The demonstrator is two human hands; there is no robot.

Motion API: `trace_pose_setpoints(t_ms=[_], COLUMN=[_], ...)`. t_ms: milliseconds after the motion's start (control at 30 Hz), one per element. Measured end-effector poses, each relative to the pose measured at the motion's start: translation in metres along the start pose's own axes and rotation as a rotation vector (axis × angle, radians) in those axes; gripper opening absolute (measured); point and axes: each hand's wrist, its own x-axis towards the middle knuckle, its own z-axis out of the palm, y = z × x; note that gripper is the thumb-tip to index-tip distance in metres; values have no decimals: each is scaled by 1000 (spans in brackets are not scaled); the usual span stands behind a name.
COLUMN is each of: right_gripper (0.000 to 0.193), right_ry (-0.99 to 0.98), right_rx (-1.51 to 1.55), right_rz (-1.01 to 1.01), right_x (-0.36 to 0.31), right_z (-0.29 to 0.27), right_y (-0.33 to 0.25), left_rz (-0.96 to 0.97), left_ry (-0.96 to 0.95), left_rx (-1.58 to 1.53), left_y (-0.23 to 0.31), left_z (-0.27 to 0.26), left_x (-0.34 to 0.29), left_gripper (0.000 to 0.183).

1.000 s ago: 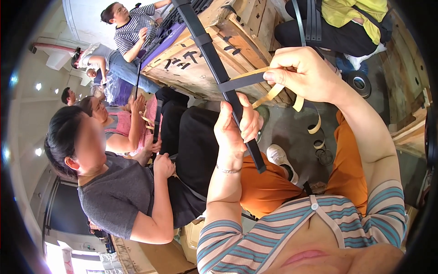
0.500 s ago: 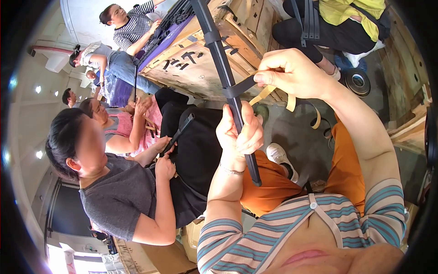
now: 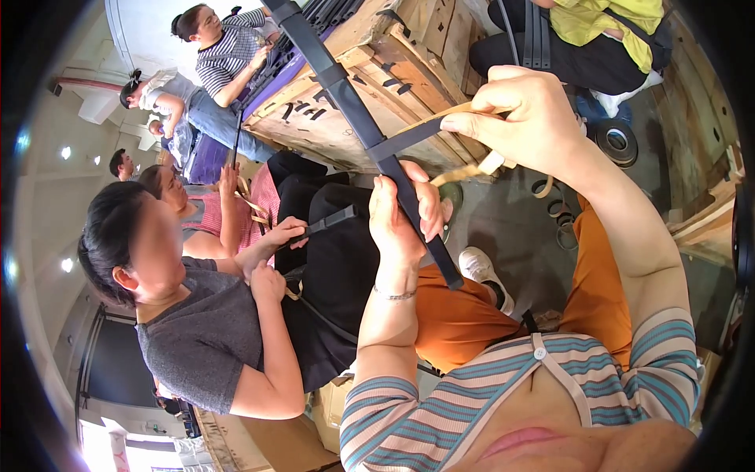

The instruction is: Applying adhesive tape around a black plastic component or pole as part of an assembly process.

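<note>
My left hand (image 3: pixel 403 211) is closed around the lower part of a long black bar (image 3: pixel 347 96), which slants up and to the left. One end of the bar sticks out below my fist. A black tape strip (image 3: pixel 415 137) is wrapped around the bar just above that hand. Between thumb and fingers, my right hand (image 3: pixel 528 118) pinches the strip's free end and stretches it out to the right. Yellowish backing paper (image 3: pixel 462 172) hangs in a loose length below my right hand. Another dark wrapped band shows higher on the bar.
A wooden crate (image 3: pixel 314 126) stands ahead. At the right, a roll of black tape (image 3: pixel 616 142) lies on the floor near curled strips (image 3: pixel 562 214). A person in grey (image 3: pixel 212 330) sits close on my left with a black bar (image 3: pixel 330 221). Someone in yellow (image 3: pixel 613 31) sits ahead right.
The bar has tilted further left at its top, and its lower end has shifted right and up. My right hand has moved slightly right, with a longer length of tape stretched from the bar.
</note>
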Motion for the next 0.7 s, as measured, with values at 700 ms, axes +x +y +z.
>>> trace_pose_setpoints(t_ms=[700], right_gripper=[8], right_ry=[-457], right_rx=[426], right_rz=[251], right_x=[-2], right_z=[20], right_y=[-7], left_rz=[-149], left_ry=[-87], left_rx=[43], left_y=[-8], left_z=[5], left_x=[-1], left_gripper=[48])
